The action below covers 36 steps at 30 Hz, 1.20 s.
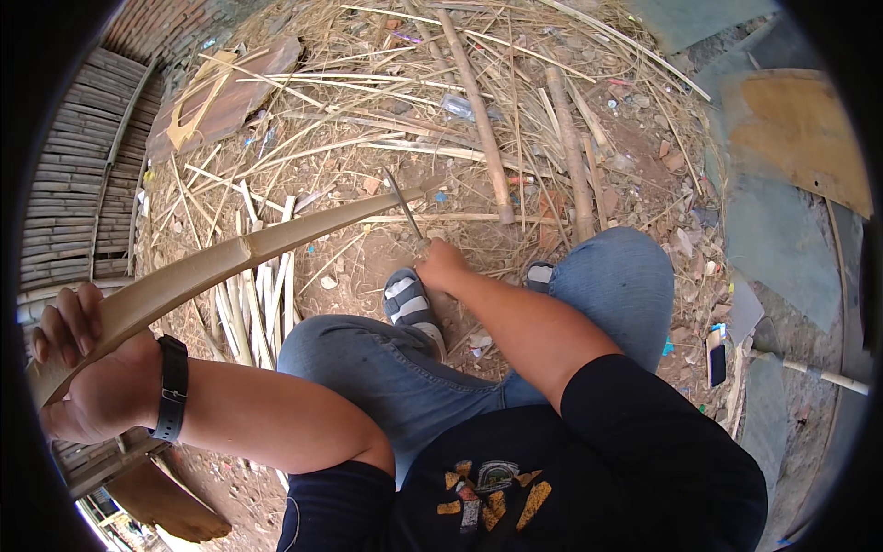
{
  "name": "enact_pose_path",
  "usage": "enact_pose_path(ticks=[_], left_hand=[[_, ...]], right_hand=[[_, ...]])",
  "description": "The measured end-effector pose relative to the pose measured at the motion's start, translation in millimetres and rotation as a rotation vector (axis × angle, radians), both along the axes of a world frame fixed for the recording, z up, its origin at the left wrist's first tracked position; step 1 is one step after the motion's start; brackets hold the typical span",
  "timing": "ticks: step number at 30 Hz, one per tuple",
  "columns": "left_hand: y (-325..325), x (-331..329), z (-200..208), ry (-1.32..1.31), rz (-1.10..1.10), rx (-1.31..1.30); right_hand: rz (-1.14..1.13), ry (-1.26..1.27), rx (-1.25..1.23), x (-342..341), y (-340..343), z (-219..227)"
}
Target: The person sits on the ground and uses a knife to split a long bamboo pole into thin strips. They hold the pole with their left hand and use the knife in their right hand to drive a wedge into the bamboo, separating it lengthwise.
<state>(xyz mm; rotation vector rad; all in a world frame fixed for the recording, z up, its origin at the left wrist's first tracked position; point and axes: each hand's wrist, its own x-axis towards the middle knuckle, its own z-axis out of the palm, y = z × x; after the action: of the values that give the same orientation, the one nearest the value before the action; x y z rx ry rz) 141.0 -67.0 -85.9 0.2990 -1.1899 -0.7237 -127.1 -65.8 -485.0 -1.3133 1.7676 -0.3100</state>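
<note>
A long split bamboo piece (198, 271) slants up from the left edge toward the middle, with a node partway along. My left hand (108, 386) is wrapped around its near end, with a dark watch on the wrist. In front of my foot, my right hand (441, 265) is closed around the handle of a knife (402, 202), whose handle is mostly hidden by the fingers. The narrow, slightly curved blade points up and crosses the bamboo near its far end; whether it cuts in or only touches, I cannot tell.
Pale split strips (253, 308) lie in a pile left of my knee. Bamboo poles (478, 120), a clear plastic bottle (457, 107) and straw litter the ground ahead. A phone (716, 357) lies at right, near grey sheets (782, 262). A bamboo-slat wall (69, 175) stands at left.
</note>
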Motion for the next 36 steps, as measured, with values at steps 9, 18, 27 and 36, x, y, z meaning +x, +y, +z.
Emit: enact_pose_path(ticks=[9,18,27,36], left_hand=[[1.6,-1.8,-0.2,-0.034,0.111,-0.013],[0.6,-11.2,-0.8,-0.022,0.115,-0.013],[1.4,-12.5,2.7,-0.022,0.086,-0.004],[-0.5,-1.3,1.7,-0.024,0.048,0.001]], right_hand=[[0.036,-0.111,-0.004,6.5,-5.9,39.6],[-0.006,-0.063,0.101,-0.3,-8.4,15.2],[0.039,-0.09,-0.043,2.2,-7.9,24.0],[0.023,-0.22,-0.11,12.7,-11.7,48.2]])
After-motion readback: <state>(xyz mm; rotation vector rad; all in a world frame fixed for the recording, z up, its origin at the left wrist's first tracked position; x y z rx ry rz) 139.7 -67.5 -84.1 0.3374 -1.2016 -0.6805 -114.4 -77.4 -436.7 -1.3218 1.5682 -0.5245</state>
